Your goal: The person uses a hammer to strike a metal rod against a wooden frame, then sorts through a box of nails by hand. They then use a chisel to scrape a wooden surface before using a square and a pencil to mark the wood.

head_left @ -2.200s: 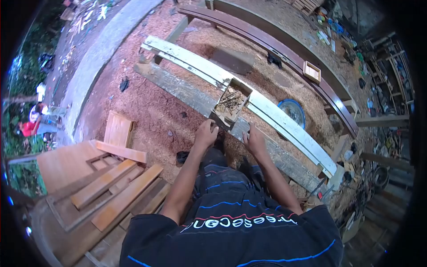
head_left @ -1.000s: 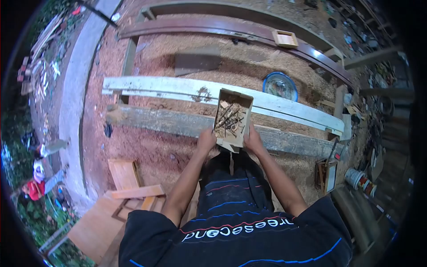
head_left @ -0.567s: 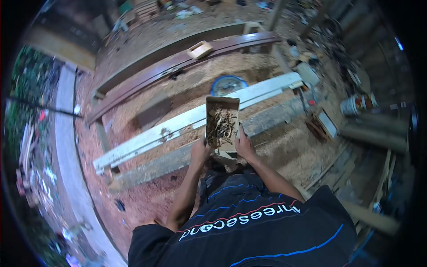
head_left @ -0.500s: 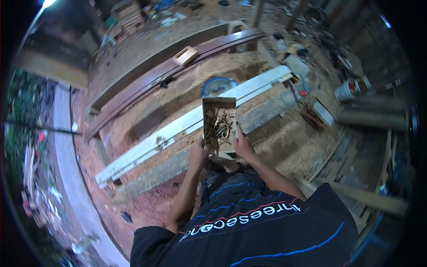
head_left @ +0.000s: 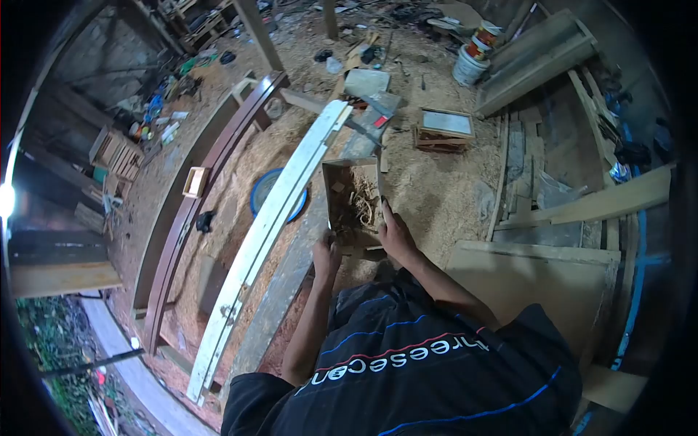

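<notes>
A shallow open box point(head_left: 379, 176) with wood shavings point(head_left: 358, 201) and scraps inside is held in front of my body. My left hand point(head_left: 327, 251) grips its near left corner, fingers wrapped round the edge. On the near right side, my right hand point(head_left: 395, 234) holds the wall, with the thumb along the rim. Just left of the box runs a long white beam point(head_left: 254, 247), with a grey plank point(head_left: 285, 291) beside it.
A dark red beam point(head_left: 190, 207) at left carries a small wooden box point(head_left: 195, 182). A blue-rimmed basin point(head_left: 259, 195) lies under the white beam. Stacked frames point(head_left: 444, 125), buckets point(head_left: 471, 67) and a pale panel point(head_left: 534, 280) are at right.
The view has turned to the right, so the beams now stand steeper and farther left. Both hands still hold the box, in nearly the same place before my body.
</notes>
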A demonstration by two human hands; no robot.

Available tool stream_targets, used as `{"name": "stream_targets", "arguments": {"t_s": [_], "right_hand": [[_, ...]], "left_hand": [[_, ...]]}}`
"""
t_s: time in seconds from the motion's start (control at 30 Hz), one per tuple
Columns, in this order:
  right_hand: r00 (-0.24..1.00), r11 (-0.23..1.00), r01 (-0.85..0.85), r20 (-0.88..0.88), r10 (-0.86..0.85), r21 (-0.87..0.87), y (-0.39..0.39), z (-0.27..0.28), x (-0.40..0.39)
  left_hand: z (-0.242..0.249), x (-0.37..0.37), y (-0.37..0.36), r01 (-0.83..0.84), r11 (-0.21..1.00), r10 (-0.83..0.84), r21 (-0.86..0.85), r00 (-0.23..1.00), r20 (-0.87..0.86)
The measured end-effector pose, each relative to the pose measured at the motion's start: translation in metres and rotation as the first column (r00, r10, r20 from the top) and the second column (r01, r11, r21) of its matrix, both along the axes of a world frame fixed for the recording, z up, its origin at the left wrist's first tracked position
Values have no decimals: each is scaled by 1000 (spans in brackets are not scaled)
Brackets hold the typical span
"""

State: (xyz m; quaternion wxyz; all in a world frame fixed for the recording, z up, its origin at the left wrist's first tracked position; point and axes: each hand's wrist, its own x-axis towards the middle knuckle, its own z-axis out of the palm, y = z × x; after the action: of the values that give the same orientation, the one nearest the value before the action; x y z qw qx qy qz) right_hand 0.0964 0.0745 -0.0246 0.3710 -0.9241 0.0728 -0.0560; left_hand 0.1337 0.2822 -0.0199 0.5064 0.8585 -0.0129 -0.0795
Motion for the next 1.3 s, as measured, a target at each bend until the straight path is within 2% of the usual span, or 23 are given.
{"name": "stream_targets", "arguments": {"t_s": [0.07, 0.13, 0.23, 0.27, 0.37, 0.4, 0.43, 0.5, 0.53, 0.57, 0.63, 0.67, 0.73, 0.83, 0.87, 0.97, 1.0, 1.03, 1.07, 1.1, 1.13, 1.23, 1.3], "right_hand": [[998, 999, 38, 53, -39, 9, -28, -3, -6], [989, 997, 77, 128, -77, 6, -54, -4, -10], [989, 990, 140, 46, -141, 17, -86, -3, -22], [981, 985, 174, 92, -173, 1, -94, -1, -26], [962, 965, 258, 80, -261, 37, -117, 11, -28], [950, 954, 300, 83, -301, 32, -121, 19, -28], [927, 950, 303, 206, -312, 76, -126, 17, -26], [906, 900, 412, 45, -422, 143, -134, 25, -24], [866, 864, 492, 36, -498, 110, -143, 33, -17], [842, 833, 539, -79, -534, 123, -149, 41, -13], [798, 795, 593, 39, -602, 127, -162, 36, -4], [772, 767, 619, 47, -634, 170, -172, 33, 2], [714, 702, 664, 60, -697, 257, -192, 32, 17], [645, 587, 751, -146, -750, 300, -223, 50, 39], [629, 570, 757, -121, -768, 320, -234, 51, 45], [558, 521, 786, -18, -830, 334, -268, 45, 63], [517, 499, 811, 25, -856, 306, -274, 44, 67], [476, 473, 836, 64, -877, 279, -277, 57, 74], [464, 411, 831, -61, -883, 376, -283, 72, 75], [428, 382, 850, -53, -902, 362, -289, 72, 79], [391, 353, 868, -43, -919, 348, -296, 70, 82], [309, 292, 888, 10, -951, 356, -320, 68, 86], [263, 233, 897, -29, -964, 377, -335, 71, 83]], "left_hand": [[0, 4, -24, 76, 997, -76, -12, 997, 27], [6, 12, -51, 103, 993, -106, -57, 993, -52], [-1, 15, -82, 154, 981, -159, -122, 987, -36], [-5, 17, -93, 176, 974, -179, -145, 984, -11], [18, 25, -122, 202, 922, -269, -330, 948, -171], [26, 27, -132, 209, 916, -252, -343, 964, -85], [28, 31, -142, 201, 926, -252, -319, 959, -127], [29, 43, -158, 187, 946, -247, -266, 946, -210], [22, 59, -177, 226, 915, -304, -334, 931, -204], [12, 67, -185, 267, 901, -341, -343, 924, -176], [-3, 92, -209, 346, 866, -410, -361, 904, -119], [-5, 103, -223, 361, 815, -459, -453, 880, -124], [-2, 128, -255, 471, 787, -518, -397, 856, -11], [-2, 170, -300, 612, 742, -619, -275, 782, 69], [-1, 185, -317, 649, 726, -650, -228, 755, 82], [43, 217, -363, 670, 655, -731, -348, 678, -70], [26, 231, -379, 705, 632, -751, -322, 660, -27], [40, 236, -392, 732, 606, -770, -311, 638, 1], [54, 240, -408, 758, 580, -788, -298, 614, 29], [65, 244, -422, 784, 552, -806, -285, 589, 58], [61, 250, -436, 773, 538, -821, -337, 571, 0], [60, 256, -478, 823, 475, -842, -311, 527, 111], [64, 256, -500, 836, 470, -872, -283, 490, -1]]}}
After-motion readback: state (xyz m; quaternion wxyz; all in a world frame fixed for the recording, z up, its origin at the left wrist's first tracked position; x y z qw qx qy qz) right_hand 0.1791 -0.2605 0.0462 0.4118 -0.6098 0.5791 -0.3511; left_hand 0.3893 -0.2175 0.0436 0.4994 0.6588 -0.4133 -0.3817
